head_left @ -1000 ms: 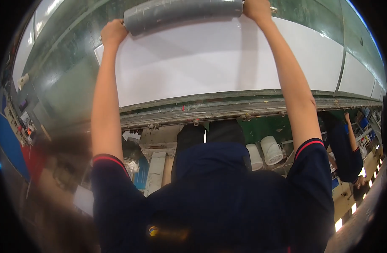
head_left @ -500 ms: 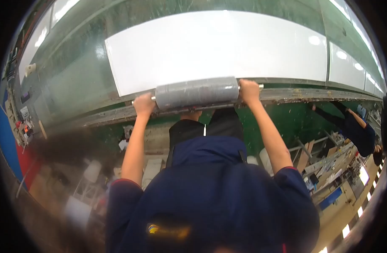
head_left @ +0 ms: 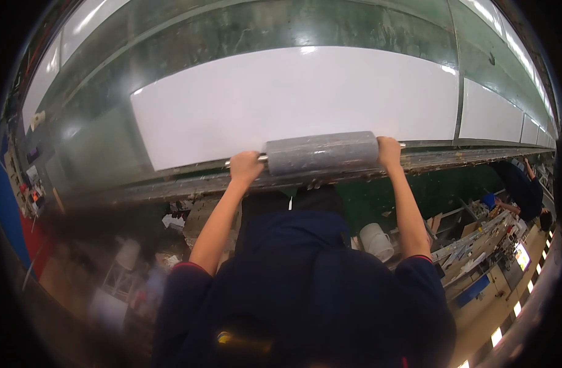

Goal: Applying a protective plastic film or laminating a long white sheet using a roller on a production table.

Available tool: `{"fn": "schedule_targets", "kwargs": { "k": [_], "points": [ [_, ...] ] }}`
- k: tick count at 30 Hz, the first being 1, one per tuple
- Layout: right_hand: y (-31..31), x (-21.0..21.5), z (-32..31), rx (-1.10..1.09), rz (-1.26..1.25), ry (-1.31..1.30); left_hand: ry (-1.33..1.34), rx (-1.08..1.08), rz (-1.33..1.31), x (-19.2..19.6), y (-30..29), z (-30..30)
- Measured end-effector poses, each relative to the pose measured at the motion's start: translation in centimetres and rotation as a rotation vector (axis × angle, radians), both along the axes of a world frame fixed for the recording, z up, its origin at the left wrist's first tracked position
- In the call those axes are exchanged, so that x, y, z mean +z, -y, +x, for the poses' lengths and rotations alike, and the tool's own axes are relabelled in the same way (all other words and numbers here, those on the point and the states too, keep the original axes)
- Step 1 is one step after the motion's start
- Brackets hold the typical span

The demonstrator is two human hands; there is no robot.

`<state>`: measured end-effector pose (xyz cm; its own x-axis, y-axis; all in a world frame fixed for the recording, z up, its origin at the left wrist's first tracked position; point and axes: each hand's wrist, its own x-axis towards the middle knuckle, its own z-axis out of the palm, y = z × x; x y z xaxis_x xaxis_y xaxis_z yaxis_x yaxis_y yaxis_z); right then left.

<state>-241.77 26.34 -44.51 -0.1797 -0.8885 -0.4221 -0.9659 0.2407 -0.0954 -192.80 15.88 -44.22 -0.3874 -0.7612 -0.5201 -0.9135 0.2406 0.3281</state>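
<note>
A thick grey roll of film (head_left: pixel 322 153) on a metal rod lies level along the near edge of the long work table. My left hand (head_left: pixel 246 165) is closed round the rod at the roll's left end. At its right end my right hand (head_left: pixel 389 151) grips the same rod, whose tip pokes out past the fist. Just beyond the roll, a large white sheet (head_left: pixel 299 92) lies flat on the green table top (head_left: pixel 244 34). Whether the roll touches the sheet or the table's edge I cannot tell.
More white panels (head_left: pixel 490 111) continue along the table to the right. A white bucket (head_left: pixel 376 241) stands on the floor by my right forearm. Another person (head_left: pixel 519 187) bends beside the table at the far right. Tools and small items (head_left: pixel 31 184) crowd the far left.
Both hands have shifted right in the picture with the roll between them. The sheet appears lower as the view has moved. The other person at the right has bent toward a blue object.
</note>
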Motion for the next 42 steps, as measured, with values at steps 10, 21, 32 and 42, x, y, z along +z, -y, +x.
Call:
{"fn": "schedule_targets", "kwargs": {
  "k": [10, 21, 32, 42],
  "points": [
    [20.1, -4.5, -7.2, 0.200, -0.345, 0.124, 0.134, -0.035, -0.303, -3.1, 20.0, -4.7],
    [29.8, -1.7, -6.2, 0.174, -0.190, -0.074, 0.144, 0.049, -0.559, -3.3, 28.2, -6.8],
    [-3.1, -1.0, -0.7, 0.124, -0.251, 0.141, 0.157, -0.006, -0.273, -0.5, -1.9, -1.4],
    [-6.8, 3.1, -10.5, -0.028, -0.143, 0.136, 0.025, -0.021, -0.140, 1.8, -4.0, -12.4]
  ]
}}
